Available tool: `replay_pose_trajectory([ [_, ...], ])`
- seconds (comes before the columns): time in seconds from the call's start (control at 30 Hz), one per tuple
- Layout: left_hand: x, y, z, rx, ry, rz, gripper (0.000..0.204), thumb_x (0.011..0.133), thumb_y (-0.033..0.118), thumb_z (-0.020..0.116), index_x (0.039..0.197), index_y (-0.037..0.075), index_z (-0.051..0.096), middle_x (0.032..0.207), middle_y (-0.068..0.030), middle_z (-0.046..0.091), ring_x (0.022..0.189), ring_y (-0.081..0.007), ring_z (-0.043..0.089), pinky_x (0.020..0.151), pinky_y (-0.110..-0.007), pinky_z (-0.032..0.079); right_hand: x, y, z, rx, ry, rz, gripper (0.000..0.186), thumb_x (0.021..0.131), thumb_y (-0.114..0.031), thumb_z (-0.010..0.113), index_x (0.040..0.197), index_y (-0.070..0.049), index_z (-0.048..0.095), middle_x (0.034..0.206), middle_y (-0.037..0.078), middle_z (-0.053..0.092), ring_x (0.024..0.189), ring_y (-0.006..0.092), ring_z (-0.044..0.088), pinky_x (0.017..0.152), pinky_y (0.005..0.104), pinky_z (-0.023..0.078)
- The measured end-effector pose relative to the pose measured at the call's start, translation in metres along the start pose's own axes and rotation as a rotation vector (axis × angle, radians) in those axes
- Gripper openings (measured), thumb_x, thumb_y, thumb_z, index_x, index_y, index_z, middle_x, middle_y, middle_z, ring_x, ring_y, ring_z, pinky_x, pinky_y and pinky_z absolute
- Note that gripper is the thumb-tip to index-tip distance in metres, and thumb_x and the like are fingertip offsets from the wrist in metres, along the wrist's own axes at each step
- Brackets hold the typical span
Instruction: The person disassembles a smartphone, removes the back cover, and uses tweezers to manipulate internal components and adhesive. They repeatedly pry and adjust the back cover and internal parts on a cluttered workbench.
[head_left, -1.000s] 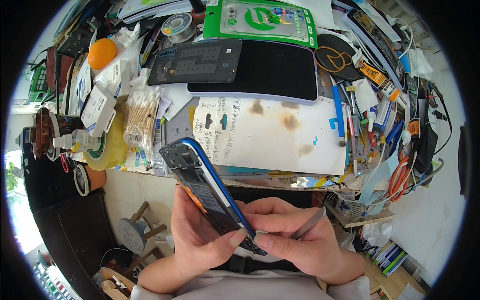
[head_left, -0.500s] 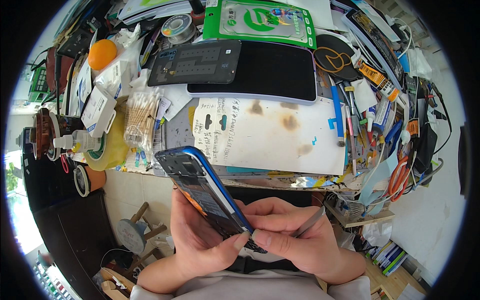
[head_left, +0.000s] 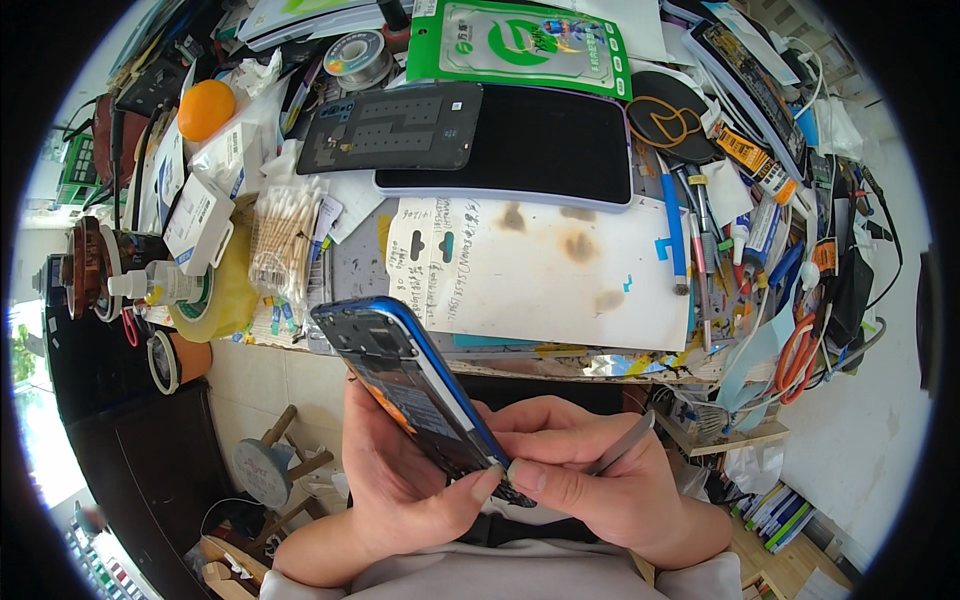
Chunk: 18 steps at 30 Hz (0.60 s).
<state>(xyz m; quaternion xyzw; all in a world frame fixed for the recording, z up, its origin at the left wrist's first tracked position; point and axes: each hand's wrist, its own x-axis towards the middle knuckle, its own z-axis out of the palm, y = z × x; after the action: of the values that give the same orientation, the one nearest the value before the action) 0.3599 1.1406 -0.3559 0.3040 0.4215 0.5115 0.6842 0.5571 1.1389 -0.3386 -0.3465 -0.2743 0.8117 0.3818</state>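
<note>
A smartphone (head_left: 425,385) with a blue frame and its back cover off leans tilted in front of me, its inner parts showing. My left hand (head_left: 400,490) is closed round its lower half, the thumb pressing near the bottom edge. At the phone's lower right edge, my right hand (head_left: 600,485) pinches with thumb and forefinger close to the left thumb. From the right fingers sticks out a thin grey metal blade (head_left: 628,440) with a rounded end; the rest of it is hidden in the hand.
On the bench lie a dark phone back cover (head_left: 400,128), a phone in a lilac case (head_left: 560,145) and stained white paper (head_left: 560,280). Cotton swabs (head_left: 283,240), a solder spool (head_left: 358,60) and an orange (head_left: 206,110) sit left; pens, tools and cables crowd the right. A stool (head_left: 265,470) stands below.
Almost nothing differs. The metal blade in my right hand has tipped very slightly, and the phone has barely shifted.
</note>
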Motion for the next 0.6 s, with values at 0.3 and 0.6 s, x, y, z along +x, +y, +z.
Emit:
replay_pose_trajectory([
  [0.3,-0.002,0.0,0.002,-0.019,0.006,-0.003,0.097,0.071,-0.005,0.083,0.147,0.0,0.023,0.112,-0.0111,0.058,0.101,-0.0211,0.065,0.091,-0.038,0.057,0.0,0.004,0.003,-0.073,0.017,-0.101,0.025,0.1,0.0,0.067,0.125,0.001,0.073,0.133,0.016,0.062,0.119,0.0182,0.063,0.09,0.0245,0.052],
  [0.6,-0.003,-0.007,-0.004,-0.231,-0.195,0.3,0.085,0.073,0.022,0.094,0.138,0.01,0.04,0.082,-0.0073,0.058,0.07,-0.02,0.059,0.074,-0.045,0.051,-0.012,0.028,0.019,-0.375,-0.112,-0.49,0.033,0.093,0.006,0.072,0.125,0.003,0.072,0.134,0.017,0.06,0.117,0.0288,0.063,0.095,0.0316,0.05],
])
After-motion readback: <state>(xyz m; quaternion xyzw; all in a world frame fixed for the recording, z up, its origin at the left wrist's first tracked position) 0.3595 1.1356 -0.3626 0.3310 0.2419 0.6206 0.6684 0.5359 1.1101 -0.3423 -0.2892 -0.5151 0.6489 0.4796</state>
